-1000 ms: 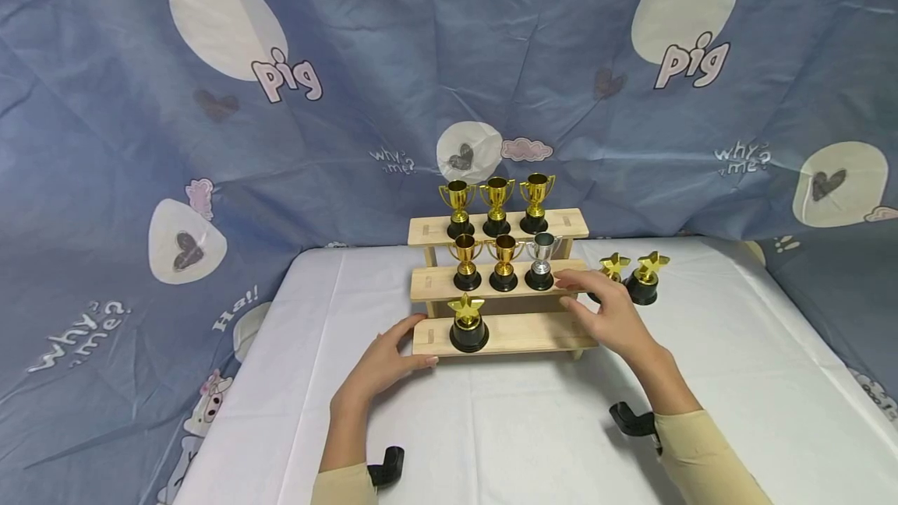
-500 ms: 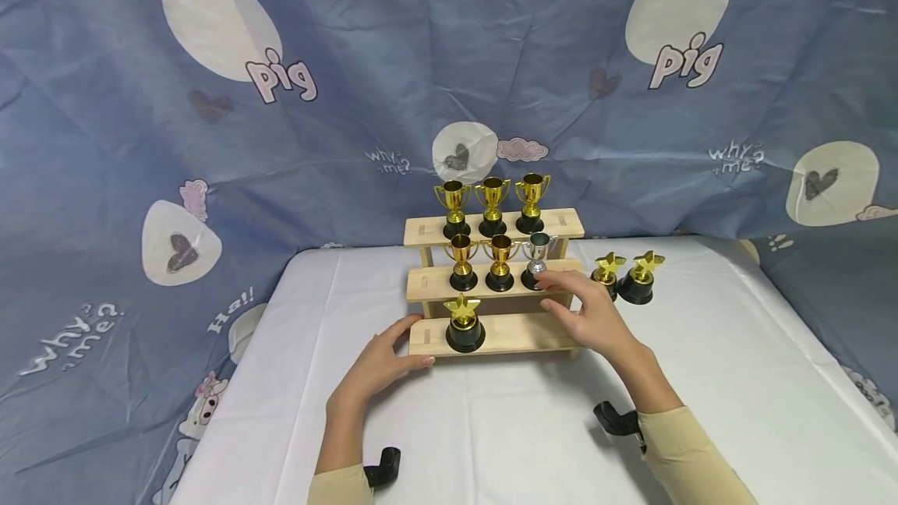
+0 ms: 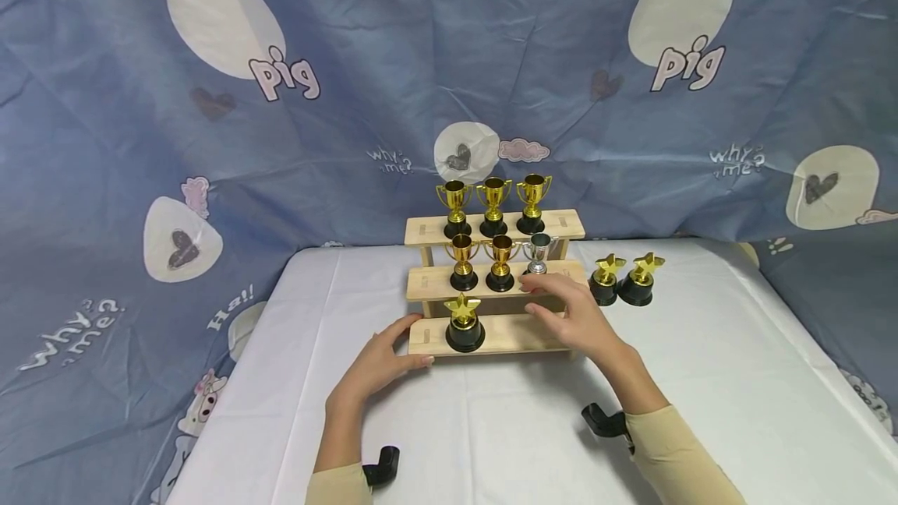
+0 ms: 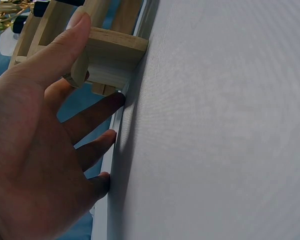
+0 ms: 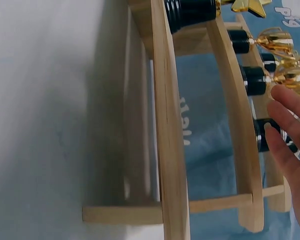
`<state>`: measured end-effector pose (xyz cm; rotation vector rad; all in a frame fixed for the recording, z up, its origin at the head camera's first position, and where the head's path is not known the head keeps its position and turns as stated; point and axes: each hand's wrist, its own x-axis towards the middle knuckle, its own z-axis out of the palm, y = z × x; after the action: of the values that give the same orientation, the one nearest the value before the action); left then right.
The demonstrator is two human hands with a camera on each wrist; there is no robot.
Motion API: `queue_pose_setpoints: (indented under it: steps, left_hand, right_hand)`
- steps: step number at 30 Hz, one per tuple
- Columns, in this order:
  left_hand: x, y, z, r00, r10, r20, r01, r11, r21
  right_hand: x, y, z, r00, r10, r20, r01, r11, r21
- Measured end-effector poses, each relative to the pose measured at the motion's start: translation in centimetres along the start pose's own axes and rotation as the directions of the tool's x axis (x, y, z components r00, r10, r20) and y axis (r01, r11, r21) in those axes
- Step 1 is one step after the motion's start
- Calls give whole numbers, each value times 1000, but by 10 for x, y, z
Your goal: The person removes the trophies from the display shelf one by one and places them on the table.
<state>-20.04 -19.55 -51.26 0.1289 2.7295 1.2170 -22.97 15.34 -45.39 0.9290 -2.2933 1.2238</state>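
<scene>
A three-tier wooden display stand point(image 3: 522, 331) holds small trophies. My left hand point(image 3: 376, 361) grips the left end of its lowest shelf, thumb at the front edge; in the left wrist view the other fingers of that hand point(image 4: 45, 130) spread beside the shelf end. On that shelf stands a gold star trophy point(image 3: 464, 327). My right hand point(image 3: 577, 316), fingers loosely bent and holding nothing, is in front of the silver cup trophy point(image 3: 539, 248) on the middle shelf, hiding its base. Two bronze-gold cup trophies point(image 3: 500, 262) stand left of the silver one.
Several bright gold cup trophies point(image 3: 494, 205) line the top shelf. Two more star trophies point(image 3: 637, 280) stand on the white-covered table point(image 3: 715, 349), right of the stand. A blue printed cloth point(image 3: 365, 84) hangs behind.
My right hand has moved left along the middle shelf, from beside the silver cup to in front of its base, uncovering the star trophies at the right. My left hand stays on the stand.
</scene>
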Motion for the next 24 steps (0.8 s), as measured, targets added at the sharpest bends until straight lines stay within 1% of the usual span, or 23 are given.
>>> queue_pose_setpoints:
  steps: [12, 16, 21, 24]
  left_hand:
    - [1, -2, 2, 1000, -7, 2, 7, 1000, -11]
    - [0, -2, 2, 1000, -7, 2, 7, 1000, -10]
    - [0, -2, 1, 1000, -11, -2, 11, 1000, -14]
    - [0, -2, 1, 1000, -13, -1, 13, 1000, -14]
  right_hand:
    - [5, -11, 18, 998, 44, 41, -46, 998, 40]
    - [8, -14, 24, 998, 43, 44, -45, 998, 45]
    - [12, -19, 32, 996, 32, 81, -37, 998, 57]
    - [14, -22, 35, 996, 21, 89, -27, 998, 62]
